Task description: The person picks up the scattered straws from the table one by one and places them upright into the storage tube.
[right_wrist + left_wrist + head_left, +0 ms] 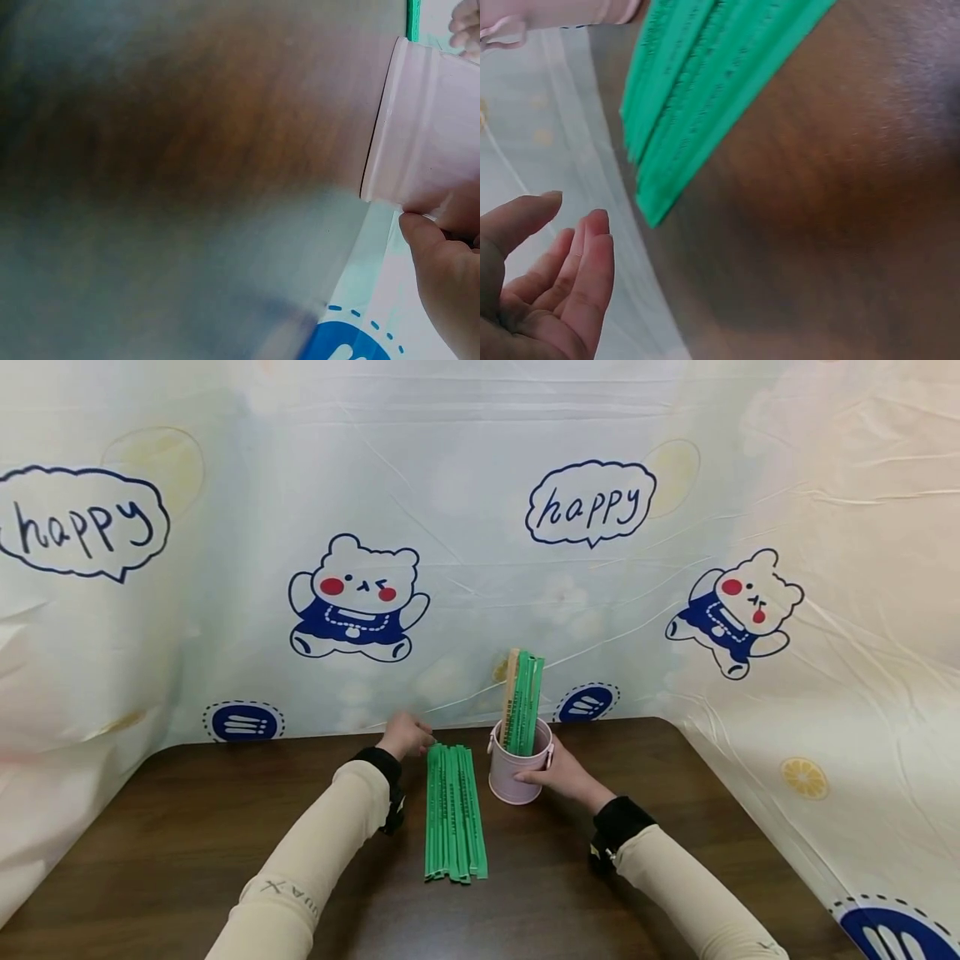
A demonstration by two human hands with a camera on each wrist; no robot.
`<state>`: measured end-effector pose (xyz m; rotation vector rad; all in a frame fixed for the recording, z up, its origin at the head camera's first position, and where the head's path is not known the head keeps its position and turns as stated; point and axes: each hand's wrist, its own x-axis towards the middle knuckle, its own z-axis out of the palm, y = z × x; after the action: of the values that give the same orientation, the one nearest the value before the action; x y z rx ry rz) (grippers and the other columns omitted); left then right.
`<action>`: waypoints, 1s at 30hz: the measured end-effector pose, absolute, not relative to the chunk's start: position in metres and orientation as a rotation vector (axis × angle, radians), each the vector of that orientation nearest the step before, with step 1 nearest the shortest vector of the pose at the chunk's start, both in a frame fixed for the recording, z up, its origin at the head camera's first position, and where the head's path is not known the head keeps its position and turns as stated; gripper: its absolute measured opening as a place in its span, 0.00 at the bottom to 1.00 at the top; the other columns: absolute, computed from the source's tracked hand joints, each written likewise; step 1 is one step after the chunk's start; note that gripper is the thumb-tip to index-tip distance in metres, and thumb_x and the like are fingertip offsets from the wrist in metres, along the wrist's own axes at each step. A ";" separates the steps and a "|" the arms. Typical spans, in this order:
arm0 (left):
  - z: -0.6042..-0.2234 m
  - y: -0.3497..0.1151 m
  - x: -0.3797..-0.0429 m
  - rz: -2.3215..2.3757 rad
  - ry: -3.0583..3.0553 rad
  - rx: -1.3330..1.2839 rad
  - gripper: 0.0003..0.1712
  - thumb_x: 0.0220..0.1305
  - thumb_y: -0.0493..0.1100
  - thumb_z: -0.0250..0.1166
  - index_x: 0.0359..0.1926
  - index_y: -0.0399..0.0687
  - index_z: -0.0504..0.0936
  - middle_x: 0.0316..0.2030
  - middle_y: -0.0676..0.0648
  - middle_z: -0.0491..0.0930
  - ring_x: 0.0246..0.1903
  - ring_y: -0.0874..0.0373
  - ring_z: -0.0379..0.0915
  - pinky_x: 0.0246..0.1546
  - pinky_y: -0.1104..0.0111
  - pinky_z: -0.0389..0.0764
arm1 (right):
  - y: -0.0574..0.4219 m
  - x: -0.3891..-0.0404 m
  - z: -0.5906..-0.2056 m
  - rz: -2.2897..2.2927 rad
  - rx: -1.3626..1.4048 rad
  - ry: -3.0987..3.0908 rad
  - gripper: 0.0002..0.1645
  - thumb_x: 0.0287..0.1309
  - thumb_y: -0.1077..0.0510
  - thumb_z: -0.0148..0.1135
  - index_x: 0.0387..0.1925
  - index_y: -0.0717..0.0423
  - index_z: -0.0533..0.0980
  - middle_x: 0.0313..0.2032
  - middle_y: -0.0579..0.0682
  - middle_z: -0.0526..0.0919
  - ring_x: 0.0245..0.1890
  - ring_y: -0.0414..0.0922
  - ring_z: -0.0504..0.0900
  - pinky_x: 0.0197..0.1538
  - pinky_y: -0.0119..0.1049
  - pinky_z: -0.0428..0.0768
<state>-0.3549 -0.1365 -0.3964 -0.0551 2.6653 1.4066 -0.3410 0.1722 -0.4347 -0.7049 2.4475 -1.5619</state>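
Reading "happy" in dark blue script, two speech bubbles (591, 503) stand out on the pale backdrop (480, 452), the left one cut by the picture's edge. Dark characters run along the green packets (456, 814), too small to make out, and the left sleeve (300, 868) bears lettering of which only an X is clear. These slim packets lie side by side on the brown worktop (360, 902), just left of a pink bucket (516, 778), which stands upright with more green sticks (525, 710) and one tan stick (511, 693) rising out of its mouth. The right hand (566, 774) has its grip around the bucket's right side, thumb across the front. At the far end of the row is the left hand (406, 735), blurred in the head view; the left wrist view settles its state, showing the grip released, thumb and fingers spread apart and the hand clear of the packet ends. That same view also catches the bucket's handle (506, 31) up close. From the right wrist, the bucket's base rim (384, 120) and the thumb touching its wall are plain, while the sticks inside the bucket appear only in the head view.
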 end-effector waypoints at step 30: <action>-0.422 -0.125 -0.336 1.193 2.748 -0.275 0.08 0.61 0.31 0.65 0.26 0.31 0.83 0.11 0.49 0.71 0.11 0.60 0.68 0.17 0.72 0.74 | 0.173 -0.340 -0.437 -1.563 -0.754 2.446 0.62 0.57 0.58 0.76 0.80 0.54 0.45 0.75 0.63 0.63 0.71 0.61 0.68 0.76 0.64 0.65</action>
<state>-0.3365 -0.1249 -0.4220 -0.2750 2.7482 1.1930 -0.3403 0.1730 -0.4371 -0.7544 2.4459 -1.5631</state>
